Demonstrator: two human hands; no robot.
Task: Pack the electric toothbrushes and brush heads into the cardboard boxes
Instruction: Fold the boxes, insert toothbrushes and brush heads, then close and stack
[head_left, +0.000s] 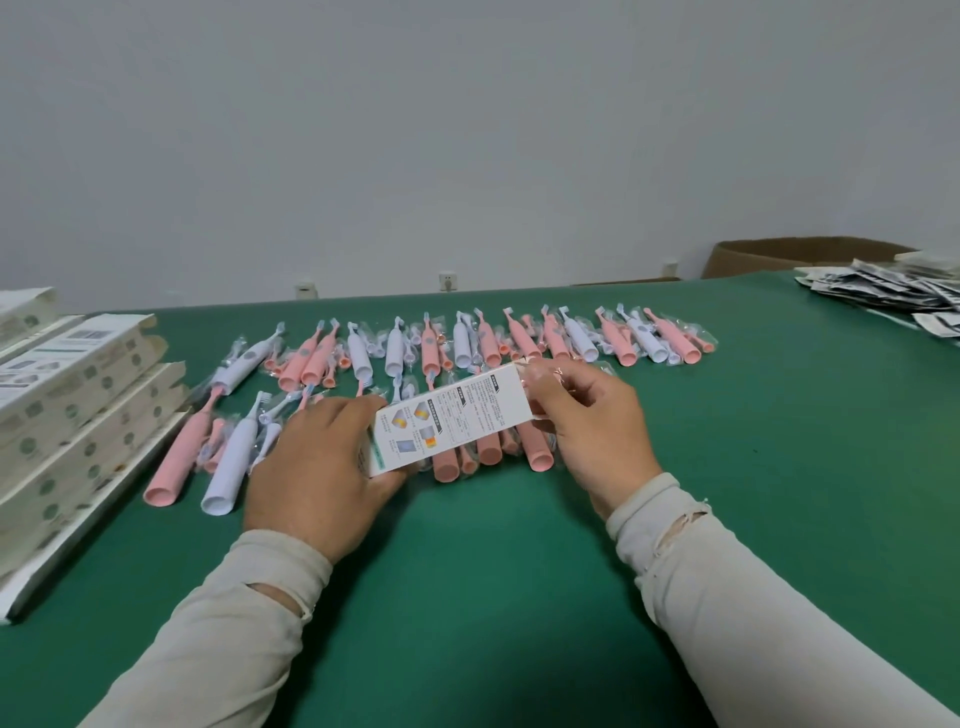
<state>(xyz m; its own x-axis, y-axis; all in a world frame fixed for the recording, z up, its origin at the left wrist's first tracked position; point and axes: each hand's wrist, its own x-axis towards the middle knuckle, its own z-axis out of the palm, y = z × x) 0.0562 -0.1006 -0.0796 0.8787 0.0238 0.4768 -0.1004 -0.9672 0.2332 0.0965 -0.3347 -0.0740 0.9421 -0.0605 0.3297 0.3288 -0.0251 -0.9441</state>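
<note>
White box (451, 418) gripped: L hand (317, 470) low end, R hand (587, 423) pinches top.

Print on held box (451, 415) too blurred to read.

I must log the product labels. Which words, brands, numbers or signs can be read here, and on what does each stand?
None can be quoted.
Held box: printed text columns and small pictures, too blurred to read.
Stacked boxes: round green marks and print, too small to read.
Leaflet pile: dark print, unreadable.
</note>
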